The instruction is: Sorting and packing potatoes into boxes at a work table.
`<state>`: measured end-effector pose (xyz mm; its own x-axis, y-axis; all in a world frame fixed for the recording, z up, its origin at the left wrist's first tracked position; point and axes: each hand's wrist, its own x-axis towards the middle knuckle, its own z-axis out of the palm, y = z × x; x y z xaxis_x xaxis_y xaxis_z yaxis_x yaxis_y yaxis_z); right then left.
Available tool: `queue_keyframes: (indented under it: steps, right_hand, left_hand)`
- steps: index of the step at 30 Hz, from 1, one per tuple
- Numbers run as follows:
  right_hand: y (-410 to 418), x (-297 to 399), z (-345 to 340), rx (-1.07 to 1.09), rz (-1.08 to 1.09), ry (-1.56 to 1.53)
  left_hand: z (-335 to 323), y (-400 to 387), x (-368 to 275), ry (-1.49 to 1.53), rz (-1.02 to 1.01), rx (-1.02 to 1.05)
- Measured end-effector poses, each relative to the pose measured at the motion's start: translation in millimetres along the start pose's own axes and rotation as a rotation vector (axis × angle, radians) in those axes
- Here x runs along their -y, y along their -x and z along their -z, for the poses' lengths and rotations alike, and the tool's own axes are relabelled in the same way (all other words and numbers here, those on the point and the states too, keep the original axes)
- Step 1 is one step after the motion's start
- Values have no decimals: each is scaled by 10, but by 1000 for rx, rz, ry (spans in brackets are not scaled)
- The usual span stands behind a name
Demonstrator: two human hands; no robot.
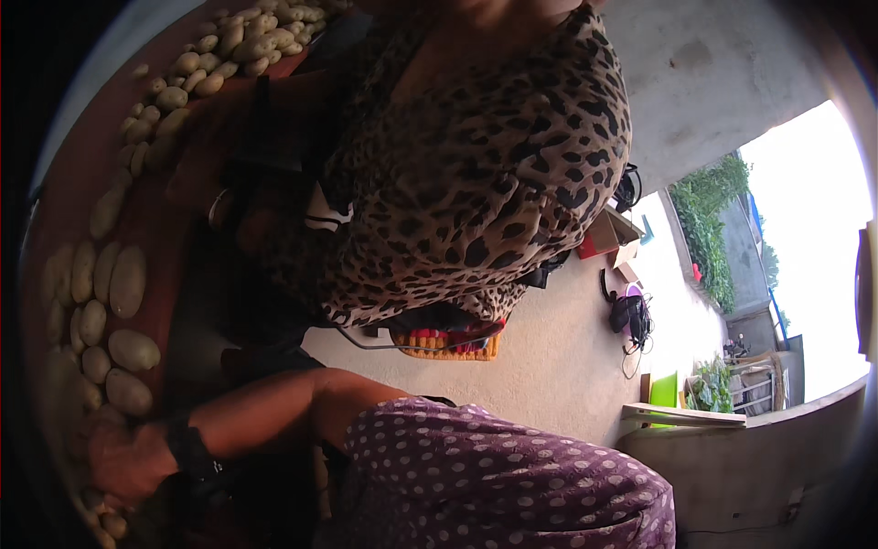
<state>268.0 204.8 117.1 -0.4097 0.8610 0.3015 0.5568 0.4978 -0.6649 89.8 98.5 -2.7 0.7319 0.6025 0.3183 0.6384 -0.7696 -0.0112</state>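
I take the leopard-print top (480,185) nearest the camera as my own clothing. Deep shadow covers both of my arms, which reach left onto a reddish-brown surface (154,274). My right hand (209,123), beyond a black wrist strap, is by a row of potatoes (171,98). Lower in the picture, my left hand (186,187) lies past a pale bracelet (218,206). Fingers and anything in them are too dark to make out. More potatoes (127,281) lie along the surface, and a large heap (257,44) sits at the top left.
A person in a purple polka-dot garment (507,480) is close by; their hand (130,460), with a black wristband, is among potatoes (113,525) at the lower left. A thin cable (384,346) hangs over the pale floor (569,343). Cardboard boxes (607,237) and a white-topped bench (686,415) stand farther off.
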Motion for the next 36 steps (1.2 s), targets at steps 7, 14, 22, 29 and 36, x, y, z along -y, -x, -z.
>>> queue_keyframes:
  steps: [7, 14, 22, 29, 36]
  right_hand:
    - [63, -377, -166, 46, 51, 113]
    - [133, -382, -69, 29, 70, 222]
    - [229, -110, -91, -216, 217, 183]
    - [223, -235, 252, -234, -17, 164]
    - [205, -150, 53, -126, 52, 169]
  left_hand:
    - [-264, -250, -71, 153, -81, 46]
    - [-181, -338, -24, 258, -82, 59]
    - [150, 99, -30, 313, 162, 71]
    - [239, 101, -205, 292, 193, 76]
    - [289, 186, -298, 232, 236, 98]
